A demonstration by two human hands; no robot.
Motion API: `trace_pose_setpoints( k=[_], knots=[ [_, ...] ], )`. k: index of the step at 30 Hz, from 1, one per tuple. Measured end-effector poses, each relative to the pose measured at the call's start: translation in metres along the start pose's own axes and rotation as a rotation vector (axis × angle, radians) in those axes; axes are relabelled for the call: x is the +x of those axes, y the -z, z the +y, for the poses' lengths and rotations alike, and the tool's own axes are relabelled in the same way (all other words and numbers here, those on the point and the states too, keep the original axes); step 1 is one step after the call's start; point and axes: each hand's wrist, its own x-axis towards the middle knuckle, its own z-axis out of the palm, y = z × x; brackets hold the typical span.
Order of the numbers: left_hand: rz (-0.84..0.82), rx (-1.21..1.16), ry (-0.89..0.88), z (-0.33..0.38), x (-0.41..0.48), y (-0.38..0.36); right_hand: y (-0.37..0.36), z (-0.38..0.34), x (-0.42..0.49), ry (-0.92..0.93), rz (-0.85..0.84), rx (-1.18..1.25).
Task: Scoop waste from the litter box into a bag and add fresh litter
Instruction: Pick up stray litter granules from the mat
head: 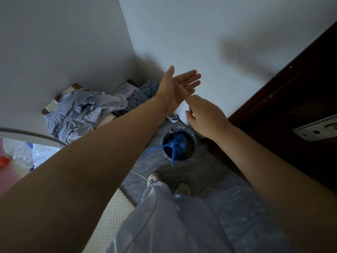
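Above the bin, straight empty fingers

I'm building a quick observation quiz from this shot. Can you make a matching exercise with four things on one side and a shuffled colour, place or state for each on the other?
Things:
1. blue bag
2. pile of clothes
3. door
4. left hand

Descriptions:
A. dark brown, at the right side
B. fingers straight, palm showing
C. knotted, sitting in the round bin
D. light blue-grey, in a heap at the left

Pairs: 1-C, 2-D, 3-A, 4-B
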Motion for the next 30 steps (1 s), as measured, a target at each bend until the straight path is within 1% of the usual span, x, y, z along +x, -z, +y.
trace_pose_setpoints(
  k=[2,5,8,10,12,14,15,18,22,24,27,28,30],
  knots=[
    [0.007,0.001,-0.001,0.000,0.000,-0.003,-0.004,-0.003,0.001,0.009,-0.034,0.017],
    [0.017,0.015,-0.013,0.001,0.000,-0.003,-0.016,0.002,-0.016,0.014,-0.132,0.040],
    [0.024,0.015,-0.015,0.001,0.000,0.001,-0.018,0.013,-0.035,0.030,-0.206,-0.013],
    [0.034,0.006,-0.016,0.000,0.000,0.003,-0.011,0.015,-0.031,0.003,-0.161,-0.017],
    [0.046,0.001,-0.022,-0.001,-0.002,0.002,-0.002,0.010,-0.019,-0.030,-0.049,0.027],
    [0.048,-0.013,-0.028,-0.002,-0.003,-0.002,0.002,0.004,-0.005,-0.017,0.031,0.054],
    [0.047,-0.023,-0.030,-0.002,-0.003,-0.004,0.002,0.001,-0.001,0.002,0.031,0.056],
    [0.049,-0.027,-0.037,0.001,-0.003,-0.007,-0.005,-0.005,-0.005,0.033,-0.042,0.006],
    [0.036,-0.020,-0.035,0.003,-0.003,-0.004,-0.007,0.007,-0.027,0.061,-0.086,-0.070],
    [0.031,-0.022,-0.033,0.002,-0.004,-0.003,-0.001,0.012,-0.028,0.070,-0.041,-0.073],
    [0.033,-0.045,-0.029,0.001,-0.007,-0.008,0.010,0.009,-0.016,0.080,0.115,-0.041],
    [0.024,-0.064,-0.024,0.001,-0.009,-0.010,0.012,0.006,-0.012,0.087,0.143,-0.024],
    [0.006,-0.081,-0.018,0.002,-0.011,-0.014,0.012,-0.002,-0.007,0.121,0.129,-0.006]
  ],
)
